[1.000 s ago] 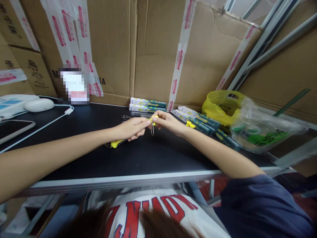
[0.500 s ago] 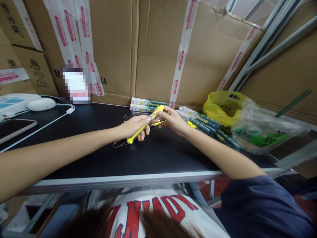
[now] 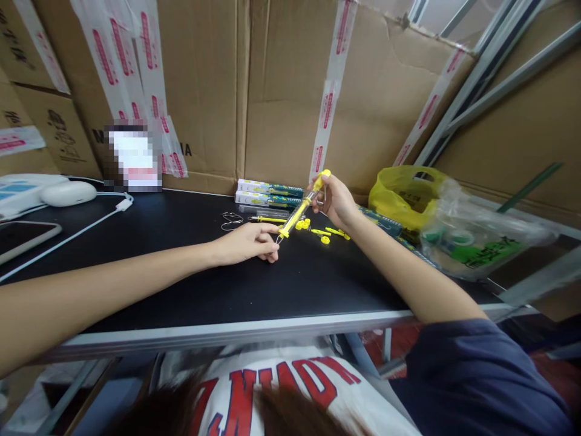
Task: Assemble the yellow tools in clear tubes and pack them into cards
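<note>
A slim clear tube with a yellow rod and yellow ends (image 3: pixel 297 213) is held slantwise over the black table, upper end to the right. My right hand (image 3: pixel 336 201) is closed round its upper yellow end. At the lower end, my left hand (image 3: pixel 249 243) pinches a thin wire loop (image 3: pixel 279 240) that sticks out of the yellow cap. Behind the hands lie a yellow rod with a metal tip (image 3: pixel 270 219), a bent wire (image 3: pixel 232 221) and several small yellow caps (image 3: pixel 325 240). Parts of the tube's upper end are hidden by my right fingers.
Printed narrow boxes (image 3: pixel 267 192) are stacked at the back, with more (image 3: pixel 385 221) on the right. A yellow bag (image 3: pixel 403 197) and a clear plastic bag (image 3: pixel 472 242) stand at the right. A phone (image 3: pixel 27 239), a white case and a cable lie left. Cardboard walls the back.
The tube has swung up and to the right. My left hand has slid from its middle to the wire loop at its lower end, and my right hand has risen with the upper end.
</note>
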Demonstrator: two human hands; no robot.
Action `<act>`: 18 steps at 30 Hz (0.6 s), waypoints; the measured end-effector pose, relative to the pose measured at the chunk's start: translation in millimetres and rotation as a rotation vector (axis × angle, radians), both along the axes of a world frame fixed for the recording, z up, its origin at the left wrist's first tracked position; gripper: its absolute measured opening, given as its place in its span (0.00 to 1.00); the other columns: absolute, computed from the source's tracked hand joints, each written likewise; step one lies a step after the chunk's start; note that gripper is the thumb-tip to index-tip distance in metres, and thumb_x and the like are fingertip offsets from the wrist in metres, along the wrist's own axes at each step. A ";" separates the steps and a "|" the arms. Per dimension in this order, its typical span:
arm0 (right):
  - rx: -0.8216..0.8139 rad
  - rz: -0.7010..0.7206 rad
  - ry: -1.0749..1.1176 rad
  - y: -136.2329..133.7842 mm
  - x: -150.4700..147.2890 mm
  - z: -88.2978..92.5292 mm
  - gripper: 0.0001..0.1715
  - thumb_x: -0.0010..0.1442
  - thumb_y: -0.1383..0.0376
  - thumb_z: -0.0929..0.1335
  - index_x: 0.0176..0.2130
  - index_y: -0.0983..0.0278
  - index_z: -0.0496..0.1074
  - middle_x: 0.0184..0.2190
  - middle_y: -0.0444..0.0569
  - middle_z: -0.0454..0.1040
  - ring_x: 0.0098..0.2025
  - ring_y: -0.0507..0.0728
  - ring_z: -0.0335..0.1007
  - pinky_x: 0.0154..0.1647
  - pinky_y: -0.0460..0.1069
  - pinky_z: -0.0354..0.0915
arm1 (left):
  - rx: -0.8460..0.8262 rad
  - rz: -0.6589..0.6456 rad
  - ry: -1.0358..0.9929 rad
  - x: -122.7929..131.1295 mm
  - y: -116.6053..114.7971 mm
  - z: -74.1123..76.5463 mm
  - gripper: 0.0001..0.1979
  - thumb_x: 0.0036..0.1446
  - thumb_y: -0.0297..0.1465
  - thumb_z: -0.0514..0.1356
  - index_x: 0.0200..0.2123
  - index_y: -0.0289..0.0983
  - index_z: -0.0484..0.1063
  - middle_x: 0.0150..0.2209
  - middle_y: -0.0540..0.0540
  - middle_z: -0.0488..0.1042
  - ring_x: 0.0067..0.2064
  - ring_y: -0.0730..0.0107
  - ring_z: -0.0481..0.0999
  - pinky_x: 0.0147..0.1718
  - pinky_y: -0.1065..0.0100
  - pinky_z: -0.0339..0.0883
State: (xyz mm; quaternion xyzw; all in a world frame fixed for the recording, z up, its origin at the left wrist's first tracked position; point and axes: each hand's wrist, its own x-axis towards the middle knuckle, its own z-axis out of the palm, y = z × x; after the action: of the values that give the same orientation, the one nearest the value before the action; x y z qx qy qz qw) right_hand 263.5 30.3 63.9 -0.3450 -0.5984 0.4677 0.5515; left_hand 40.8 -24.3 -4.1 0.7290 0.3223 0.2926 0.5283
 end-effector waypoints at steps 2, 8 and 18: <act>-0.009 0.014 -0.005 -0.4 -0.2 -0.9 0.11 0.60 0.56 0.64 0.37 0.61 0.63 0.28 0.42 0.71 0.18 0.48 0.62 0.17 0.45 0.59 | 0.066 0.011 0.046 -0.4 0.5 -2.4 0.26 0.53 0.34 0.63 0.54 0.30 0.66 0.27 0.48 0.78 0.31 0.70 0.77 0.37 0.66 0.69; 0.025 0.105 -0.018 -5.2 -2.7 -4.2 0.12 0.58 0.55 0.64 0.37 0.60 0.63 0.28 0.42 0.72 0.19 0.48 0.61 0.18 0.46 0.60 | 0.264 0.019 0.196 -0.6 -5.2 0.1 0.16 0.56 0.40 0.59 0.39 0.33 0.76 0.28 0.48 0.78 0.33 0.69 0.76 0.38 0.69 0.67; 0.009 0.143 0.070 -4.4 -5.8 -8.7 0.11 0.62 0.59 0.60 0.35 0.63 0.66 0.26 0.44 0.73 0.26 0.50 0.67 0.29 0.47 0.65 | 0.630 0.043 0.375 1.1 -16.1 2.7 0.12 0.59 0.37 0.57 0.29 0.36 0.73 0.32 0.49 0.72 0.33 0.72 0.70 0.34 0.71 0.60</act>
State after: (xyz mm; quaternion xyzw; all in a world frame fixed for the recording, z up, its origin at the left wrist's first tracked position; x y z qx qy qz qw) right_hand 257.7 25.9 55.3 -0.2823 -0.6038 0.5151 0.5389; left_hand 42.0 -40.4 -1.4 0.8899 0.3229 0.2501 0.2031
